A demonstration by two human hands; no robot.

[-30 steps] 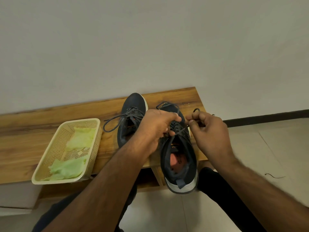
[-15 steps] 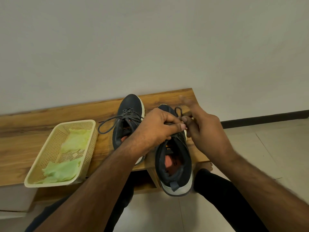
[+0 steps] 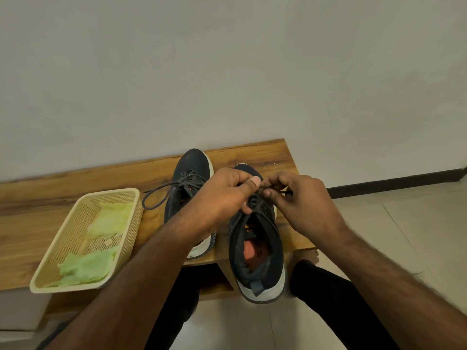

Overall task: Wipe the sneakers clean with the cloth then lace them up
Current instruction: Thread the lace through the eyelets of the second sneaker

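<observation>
Pinching the lace over the near sneaker (image 3: 257, 238) beside the basket (image 3: 75, 223), left hand (image 3: 222, 195) and right hand (image 3: 300, 200) have closed together since a second ago, knot apparently forming.

I saw bare bench (image 3: 63, 198) open behind the basket (image 3: 75, 238) and along the wall, room enough for a hand. The left shoe (image 3: 188, 180) and right shoe (image 3: 257, 251) stood close together, a narrow gap between. My left hand (image 3: 222, 195) and right hand (image 3: 303, 200) crowded the right shoe's laces. Floor (image 3: 404, 236) lay open to the right.
</observation>
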